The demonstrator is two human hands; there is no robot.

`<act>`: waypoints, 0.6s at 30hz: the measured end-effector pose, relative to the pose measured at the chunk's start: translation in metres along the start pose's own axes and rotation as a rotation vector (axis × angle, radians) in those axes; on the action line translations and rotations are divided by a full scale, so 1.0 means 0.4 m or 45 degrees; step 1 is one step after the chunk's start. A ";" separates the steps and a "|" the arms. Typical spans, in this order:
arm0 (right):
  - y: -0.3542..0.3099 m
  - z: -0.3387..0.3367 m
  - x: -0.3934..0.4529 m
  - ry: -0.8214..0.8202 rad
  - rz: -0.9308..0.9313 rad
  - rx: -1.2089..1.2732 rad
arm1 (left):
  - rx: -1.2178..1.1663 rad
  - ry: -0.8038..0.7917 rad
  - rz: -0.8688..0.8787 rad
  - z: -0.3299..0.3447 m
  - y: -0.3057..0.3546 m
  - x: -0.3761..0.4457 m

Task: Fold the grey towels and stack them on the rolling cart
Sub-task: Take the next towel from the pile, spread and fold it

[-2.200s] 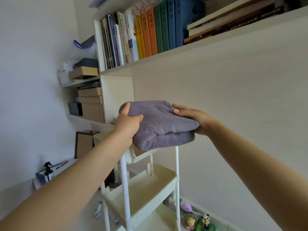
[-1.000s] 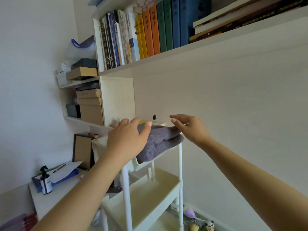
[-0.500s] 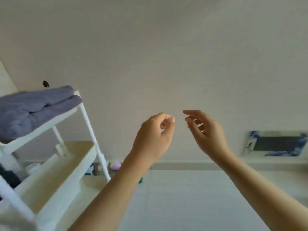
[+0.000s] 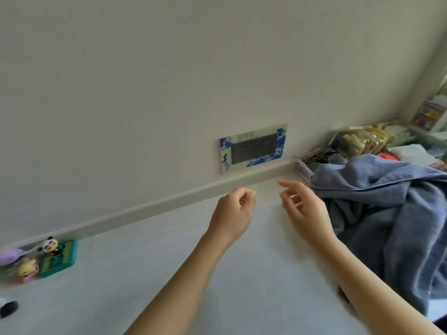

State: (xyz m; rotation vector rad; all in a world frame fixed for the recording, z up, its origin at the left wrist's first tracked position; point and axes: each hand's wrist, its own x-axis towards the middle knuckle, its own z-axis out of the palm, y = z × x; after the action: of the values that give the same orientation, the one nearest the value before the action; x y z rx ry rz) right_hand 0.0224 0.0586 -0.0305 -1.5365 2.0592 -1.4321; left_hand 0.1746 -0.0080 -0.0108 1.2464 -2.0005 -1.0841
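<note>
An unfolded grey-blue towel (image 4: 391, 213) lies in a crumpled heap at the right side of the white table (image 4: 150, 274). My right hand (image 4: 302, 209) hovers just left of the heap, fingers loosely curled, holding nothing and apart from the cloth. My left hand (image 4: 233, 213) hangs beside it over the bare table, fingers loosely curled and holding nothing. The rolling cart and the folded towel on it are out of view.
A blue-and-white framed socket plate (image 4: 254, 148) sits on the wall above the table's back edge. A pink basket (image 4: 305, 171) and packets (image 4: 360, 141) crowd the back right corner. Small figurines (image 4: 48, 257) stand at the far left, and a dark object (image 4: 8, 308) lies at the left edge.
Both hands let go of the folded towel on the cart's top shelf and drew back. The view swung right from the cart to the table and the crumpled towel.
</note>
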 end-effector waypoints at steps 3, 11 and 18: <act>0.115 -0.083 0.024 0.046 0.041 -0.113 | -0.034 -0.087 -0.006 0.137 0.036 0.065; 0.376 -0.280 0.060 0.338 0.078 -0.576 | -0.137 -0.248 -0.069 0.451 0.127 0.206; 0.475 -0.371 0.095 0.377 0.110 -0.709 | -0.200 -0.296 0.009 0.599 0.173 0.280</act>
State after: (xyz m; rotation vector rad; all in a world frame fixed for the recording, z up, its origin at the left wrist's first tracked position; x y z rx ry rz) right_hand -0.2089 0.1103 -0.0889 -1.4431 2.8472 -1.1676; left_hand -0.0907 -0.0088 -0.0759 1.0724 -2.0383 -1.4089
